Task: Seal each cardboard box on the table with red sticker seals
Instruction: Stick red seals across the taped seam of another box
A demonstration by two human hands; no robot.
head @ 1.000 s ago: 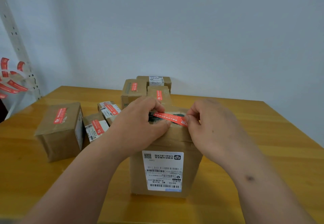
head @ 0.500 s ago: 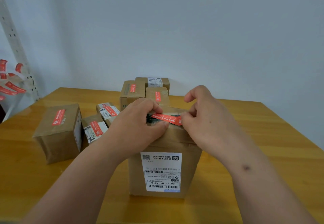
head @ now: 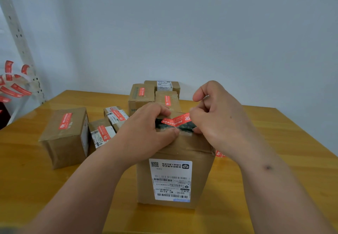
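A red sticker seal (head: 176,120) is pinched at its right end by the right hand (head: 217,116) and at its left end by the left hand (head: 146,133), atop the near tall cardboard box (head: 175,169). Sealed boxes (head: 65,135) are stood left and far on the table (head: 274,160).

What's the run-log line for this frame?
step: sealing tall box | left hand: holds flap, pinches red sticker | right hand: pinches sticker's other end | sticker: not pressed flat

Two bare forearms, no sleeves, left hand (head: 144,135) and right hand (head: 221,118) ungloved, small dark mark on right forearm (head: 268,167).
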